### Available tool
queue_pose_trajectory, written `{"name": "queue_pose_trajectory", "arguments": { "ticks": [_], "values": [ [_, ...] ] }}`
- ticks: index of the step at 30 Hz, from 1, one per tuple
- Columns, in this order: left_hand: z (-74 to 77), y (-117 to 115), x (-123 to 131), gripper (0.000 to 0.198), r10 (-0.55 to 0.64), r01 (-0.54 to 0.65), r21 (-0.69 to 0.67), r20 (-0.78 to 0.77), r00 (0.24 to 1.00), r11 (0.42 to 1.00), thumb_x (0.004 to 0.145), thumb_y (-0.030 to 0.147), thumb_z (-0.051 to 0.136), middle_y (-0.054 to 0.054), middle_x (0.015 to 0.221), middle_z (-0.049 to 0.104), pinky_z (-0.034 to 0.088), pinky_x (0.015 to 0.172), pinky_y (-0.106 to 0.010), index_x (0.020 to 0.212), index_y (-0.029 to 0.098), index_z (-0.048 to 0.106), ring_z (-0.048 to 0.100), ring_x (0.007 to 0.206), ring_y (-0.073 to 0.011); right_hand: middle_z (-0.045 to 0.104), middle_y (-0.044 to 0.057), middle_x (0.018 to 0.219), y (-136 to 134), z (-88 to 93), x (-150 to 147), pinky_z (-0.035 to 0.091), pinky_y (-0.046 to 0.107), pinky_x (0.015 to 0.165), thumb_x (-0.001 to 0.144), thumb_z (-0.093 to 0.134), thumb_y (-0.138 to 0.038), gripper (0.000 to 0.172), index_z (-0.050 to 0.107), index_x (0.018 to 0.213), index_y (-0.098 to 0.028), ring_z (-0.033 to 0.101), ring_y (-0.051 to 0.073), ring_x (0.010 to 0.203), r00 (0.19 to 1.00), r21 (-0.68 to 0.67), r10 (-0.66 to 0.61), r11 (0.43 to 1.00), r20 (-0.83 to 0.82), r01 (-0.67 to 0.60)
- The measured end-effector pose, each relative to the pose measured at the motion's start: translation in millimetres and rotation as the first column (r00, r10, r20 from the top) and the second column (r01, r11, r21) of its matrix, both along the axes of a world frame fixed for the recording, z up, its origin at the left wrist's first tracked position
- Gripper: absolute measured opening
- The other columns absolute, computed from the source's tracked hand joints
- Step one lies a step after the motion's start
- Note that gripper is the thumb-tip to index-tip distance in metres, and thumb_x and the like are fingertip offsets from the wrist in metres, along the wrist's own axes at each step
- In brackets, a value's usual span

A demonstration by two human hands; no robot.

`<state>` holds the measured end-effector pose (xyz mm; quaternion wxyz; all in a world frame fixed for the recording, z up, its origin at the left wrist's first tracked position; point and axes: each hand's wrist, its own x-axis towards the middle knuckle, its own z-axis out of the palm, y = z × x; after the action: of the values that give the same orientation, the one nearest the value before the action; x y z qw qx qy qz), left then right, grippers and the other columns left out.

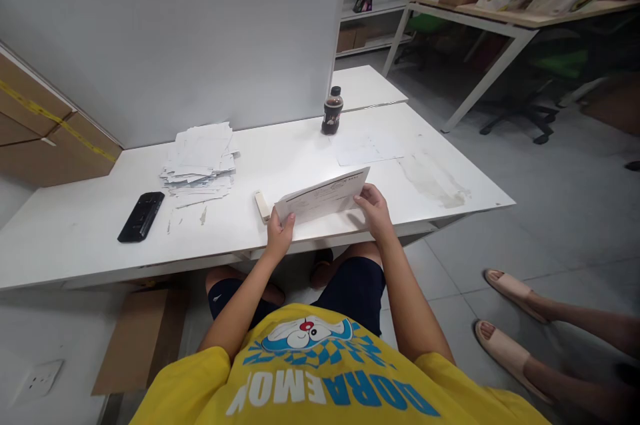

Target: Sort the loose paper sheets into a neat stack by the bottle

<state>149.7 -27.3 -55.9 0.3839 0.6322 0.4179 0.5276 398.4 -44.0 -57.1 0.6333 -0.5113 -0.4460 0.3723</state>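
Left hand point(280, 233) and right hand point(375, 211), each closed in a pinch, hold opposite ends of the paper point(324, 199), tilted on the near side of the bottle point(333, 113); light, even tension should prevent creasing.

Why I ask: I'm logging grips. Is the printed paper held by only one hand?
No: the left hand holds one end of the printed paper and the right hand the other.

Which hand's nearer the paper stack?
Left. The left hand grips the held paper's left end, to the right of the paper stack and closer to the wearer; the right hand grips its right end, farther from the stack.
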Motion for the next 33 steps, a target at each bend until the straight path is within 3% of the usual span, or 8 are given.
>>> {"name": "queue_pose_trajectory", "arguments": {
  "ticks": [7, 11, 13, 16, 19, 23, 28, 33],
  "values": [
    [5.3, -2.7, -3.2, 0.046, 0.018, -0.019, -0.069, -0.008, 1.0, 0.997, 0.086, 0.056, 0.058, -0.012, 0.108, 0.072, 0.05, 0.098, -0.043, 0.108, 0.017, 0.067, 0.065, 0.109, -0.0268, 0.07, 0.004, 0.096, 0.5, 10.3, 22.6, 0.049, 0.04, 0.091, 0.079, 0.058, -0.047, 0.026, 0.062, 0.09, -0.024, 0.063, 0.025, 0.099, 0.994, -0.048, 0.032, 0.998, 0.108, -0.027],
    [9.4, -7.5, -15.6, 0.044, 0.062, -0.059, -0.129, 0.02, 0.998, 0.99, 0.081, 0.056, 0.064, -0.011, 0.096, 0.074, 0.054, 0.088, -0.039, 0.097, 0.016, 0.069, 0.068, 0.097, -0.0266, 0.067, 0.009, 0.117, 48.1, 6.2, 67.9, 0.042, 0.042, 0.102, 0.082, 0.057, -0.046, 0.03, 0.065, 0.1, -0.023, 0.057, 0.026, 0.117, 0.944, -0.05, -0.102, 0.991, 0.315, 0.123],
    [8.5, -9.1, -23.2, 0.044, 0.09, -0.085, -0.162, 0.027, 0.996, 0.983, 0.077, 0.057, 0.067, -0.01, 0.091, 0.075, 0.055, 0.083, -0.037, 0.094, 0.015, 0.069, 0.069, 0.091, -0.0255, 0.055, 0.017, 0.137, 81.2, 2.3, 88.2, 0.027, 0.045, 0.112, 0.075, 0.069, -0.039, 0.035, 0.064, 0.103, -0.019, 0.043, 0.029, 0.133, 0.841, -0.099, -0.151, 0.967, 0.52, 0.235],
    [5.6, -10.0, -32.1, 0.044, 0.13, -0.122, -0.198, 0.029, 0.991, 0.973, 0.074, 0.056, 0.07, -0.009, 0.084, 0.074, 0.055, 0.078, -0.035, 0.089, 0.015, 0.068, 0.069, 0.084, -0.0241, 0.043, 0.025, 0.147, 119.9, -4.5, 103.9, 0.005, 0.054, 0.115, 0.063, 0.081, -0.031, 0.044, 0.064, 0.101, -0.014, 0.028, 0.037, 0.142, 0.795, -0.17, -0.1, 0.954, 0.598, 0.247],
    [4.0, -9.5, -35.3, 0.041, 0.129, -0.12, -0.204, 0.031, 0.991, 0.972, 0.074, 0.054, 0.07, -0.009, 0.083, 0.074, 0.055, 0.077, -0.035, 0.087, 0.015, 0.068, 0.069, 0.083, -0.0245, 0.045, 0.026, 0.145, 134.9, -10.1, 106.6, -0.003, 0.061, 0.113, 0.063, 0.083, -0.031, 0.043, 0.066, 0.099, -0.015, 0.029, 0.041, 0.141, 0.785, -0.218, -0.042, 0.95, 0.618, 0.223],
    [3.5, -7.4, -34.3, 0.036, 0.092, -0.084, -0.212, 0.03, 0.995, 0.974, 0.076, 0.051, 0.069, -0.009, 0.084, 0.074, 0.055, 0.077, -0.035, 0.086, 0.016, 0.068, 0.07, 0.085, -0.0247, 0.042, 0.025, 0.148, 134.2, -12.6, 106.9, -0.001, 0.063, 0.113, 0.069, 0.078, -0.034, 0.046, 0.066, 0.11, -0.016, 0.028, 0.042, 0.142, 0.722, -0.241, -0.009, 0.94, 0.692, 0.242],
    [4.0, -5.7, -34.5, 0.036, 0.11, -0.095, -0.244, 0.051, 0.993, 0.965, 0.076, 0.05, 0.068, -0.009, 0.085, 0.075, 0.055, 0.076, -0.035, 0.088, 0.016, 0.071, 0.069, 0.083, -0.0244, 0.038, 0.024, 0.152, 129.6, -8.5, 77.5, 0.007, 0.064, 0.115, 0.076, 0.072, -0.04, 0.056, 0.061, 0.125, -0.015, 0.028, 0.042, 0.144, 0.635, -0.274, 0.079, 0.937, 0.769, 0.215],
    [5.8, -6.6, -34.7, 0.034, 0.109, -0.096, -0.24, 0.039, 0.993, 0.966, 0.074, 0.05, 0.07, -0.008, 0.08, 0.075, 0.055, 0.073, -0.035, 0.083, 0.017, 0.072, 0.069, 0.079, -0.0243, 0.027, 0.019, 0.159, 135.9, 2.7, -8.8, 0.014, 0.061, 0.116, 0.089, 0.049, -0.05, 0.066, 0.042, 0.144, -0.015, 0.022, 0.036, 0.148, 0.357, -0.351, 0.277, 0.922, 0.892, 0.164]
  ]
}}
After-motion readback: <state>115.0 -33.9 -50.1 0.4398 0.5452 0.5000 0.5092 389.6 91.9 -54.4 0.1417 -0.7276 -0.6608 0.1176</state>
